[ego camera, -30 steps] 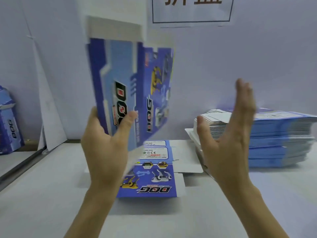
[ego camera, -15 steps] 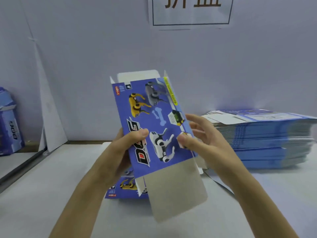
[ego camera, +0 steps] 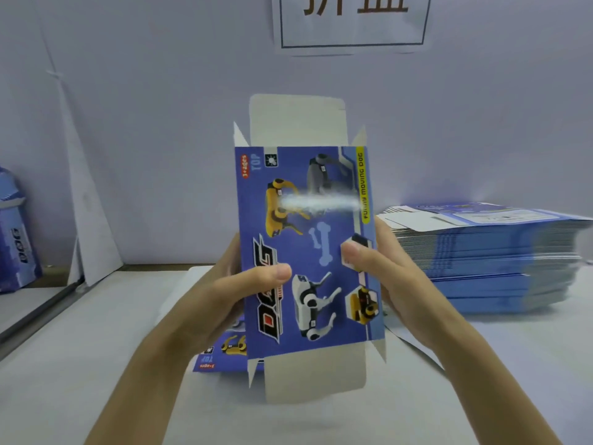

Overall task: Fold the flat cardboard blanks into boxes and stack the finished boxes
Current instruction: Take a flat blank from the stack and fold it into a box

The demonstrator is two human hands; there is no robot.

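From the head camera, the blue printed carton [ego camera: 308,252] is held upright in the air, its picture face toward the camera. This carton serves as the landmark below. A plain grey flap sticks up from its top edge and another hangs from its bottom edge, with small side flaps splayed at the corners. How far it is opened behind the face cannot be told.

The left hand [ego camera: 231,293] takes the carton's left edge. Its grip is pinching the carton, thumb flat on the printed face and fingers hidden behind. The right hand [ego camera: 394,277] takes the right edge the same way, its grip pinching the carton with the thumb on the face.

Below and behind the carton, another flat blank [ego camera: 221,354] lies on the white tabletop [ego camera: 96,364]. Right of the carton, a tall stack of flat blanks [ego camera: 500,255] rests on the tabletop. Far left of the carton stands a folded box [ego camera: 16,239]. Between that box and the carton, a white board [ego camera: 83,187] leans on the wall. Above the carton hangs a sign [ego camera: 353,20].
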